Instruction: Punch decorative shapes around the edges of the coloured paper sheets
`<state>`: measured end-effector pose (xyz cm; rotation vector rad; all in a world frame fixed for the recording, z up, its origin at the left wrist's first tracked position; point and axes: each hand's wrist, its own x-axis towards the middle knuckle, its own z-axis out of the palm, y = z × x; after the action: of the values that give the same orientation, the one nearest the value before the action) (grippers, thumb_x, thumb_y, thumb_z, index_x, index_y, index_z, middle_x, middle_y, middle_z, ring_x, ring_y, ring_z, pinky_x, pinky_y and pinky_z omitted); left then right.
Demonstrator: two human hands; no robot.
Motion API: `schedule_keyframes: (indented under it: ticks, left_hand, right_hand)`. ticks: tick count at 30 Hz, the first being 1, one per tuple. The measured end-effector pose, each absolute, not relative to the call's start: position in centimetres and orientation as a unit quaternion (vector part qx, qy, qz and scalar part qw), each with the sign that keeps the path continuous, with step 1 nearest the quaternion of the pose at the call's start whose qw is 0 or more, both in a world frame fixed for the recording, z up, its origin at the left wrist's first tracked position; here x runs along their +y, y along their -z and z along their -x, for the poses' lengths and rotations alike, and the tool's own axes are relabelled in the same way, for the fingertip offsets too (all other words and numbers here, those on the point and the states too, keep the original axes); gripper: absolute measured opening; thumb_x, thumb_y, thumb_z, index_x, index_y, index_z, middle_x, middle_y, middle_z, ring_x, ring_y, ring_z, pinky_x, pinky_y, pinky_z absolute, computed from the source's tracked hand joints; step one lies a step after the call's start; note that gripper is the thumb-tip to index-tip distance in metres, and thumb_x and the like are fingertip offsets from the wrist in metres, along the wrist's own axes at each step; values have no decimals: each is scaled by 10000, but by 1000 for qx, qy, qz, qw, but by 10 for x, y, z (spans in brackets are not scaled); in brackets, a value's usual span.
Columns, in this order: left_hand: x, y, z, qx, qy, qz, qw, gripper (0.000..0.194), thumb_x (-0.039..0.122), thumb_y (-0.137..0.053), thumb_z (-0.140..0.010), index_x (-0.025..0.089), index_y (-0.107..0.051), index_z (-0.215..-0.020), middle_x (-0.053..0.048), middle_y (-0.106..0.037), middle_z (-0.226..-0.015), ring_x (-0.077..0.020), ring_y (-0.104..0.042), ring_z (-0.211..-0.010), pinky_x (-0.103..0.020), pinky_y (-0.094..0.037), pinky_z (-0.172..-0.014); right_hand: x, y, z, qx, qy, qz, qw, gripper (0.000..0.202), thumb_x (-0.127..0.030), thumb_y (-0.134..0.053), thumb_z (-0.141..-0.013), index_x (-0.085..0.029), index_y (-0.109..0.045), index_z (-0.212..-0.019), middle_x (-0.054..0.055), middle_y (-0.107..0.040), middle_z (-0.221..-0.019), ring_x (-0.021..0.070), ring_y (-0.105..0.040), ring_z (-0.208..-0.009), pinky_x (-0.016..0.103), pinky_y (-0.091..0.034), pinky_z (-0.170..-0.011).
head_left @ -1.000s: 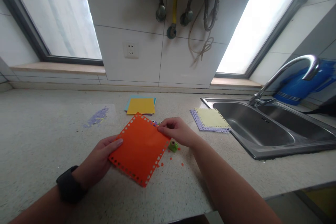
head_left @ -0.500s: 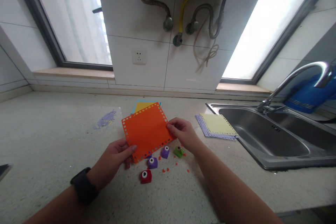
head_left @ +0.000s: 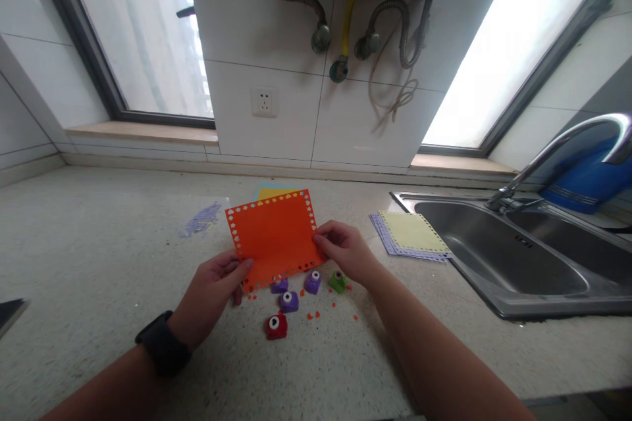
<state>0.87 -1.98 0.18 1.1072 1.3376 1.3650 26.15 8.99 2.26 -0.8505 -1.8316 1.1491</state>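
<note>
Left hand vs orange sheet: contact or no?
Touching. The head view shows the left hand with its thumb lying over the front of the orange sheet, near the lower left corner.

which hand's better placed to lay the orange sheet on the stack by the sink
Probably the right hand: it holds the orange sheet by the edge nearer the stack; the left hand is farther off.

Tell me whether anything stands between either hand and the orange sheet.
Nothing visible does: the left hand pinches the orange sheet at its lower left corner, and the right hand grips its right edge. The small red punch and green punch sit on the counter, blocking neither.
</note>
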Motion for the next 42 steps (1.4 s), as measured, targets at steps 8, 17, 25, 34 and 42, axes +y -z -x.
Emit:
schedule_keyframes:
  ticks: [8, 17, 25, 34, 42]
  left_hand:
    - [-21, 6, -5, 490, -555, -437, 510, 333, 406, -762, -819, 152, -712, -1028, -10, -671, -728, -86, -473, -458, -203, -405, -400]
    - [-23, 3, -3, 485, -491, -465, 555, 298, 436, -743, -835, 141, -703, -848, -42, -696, -621, -119, -551, -467, -209, -413, -420]
    - [-22, 1, -5, 496, -482, -474, 545, 326, 449, -701, -862, 124, -723, -841, -46, -686, -581, -105, -520, -428, -208, -400, -412]
    - [-22, 0, -5, 490, -490, -473, 544, 318, 443, -716, -848, 125, -711, -857, -35, -681, -586, -105, -540, -435, -193, -404, -396]
    - [-22, 2, -4, 486, -488, -471, 551, 327, 443, -717, -851, 119, -704, -881, -37, -691, -611, -108, -569, -455, -187, -408, -393]
  right_hand:
    - [85, -26, -255, -693, -492, 332, 410, 247, -433, -701, -840, -190, -656, -852, -20, -587, -679, 114, -511, -578, 261, -411, -536]
    - [79, -26, -249, -681, -516, 328, 402, 242, -433, -716, -822, -198, -663, -845, -14, -608, -709, 112, -518, -595, 264, -433, -560]
    - [79, -26, -248, -680, -527, 331, 387, 260, -446, -724, -814, -196, -658, -839, -11, -611, -711, 113, -527, -601, 264, -432, -559]
    - [81, -25, -246, -679, -528, 336, 384, 267, -446, -728, -815, -187, -665, -833, -14, -603, -691, 109, -510, -586, 261, -413, -547]
    - [82, -21, -247, -683, -520, 329, 393, 247, -426, -729, -833, -185, -678, -842, -13, -611, -694, 107, -510, -594, 257, -407, -547]
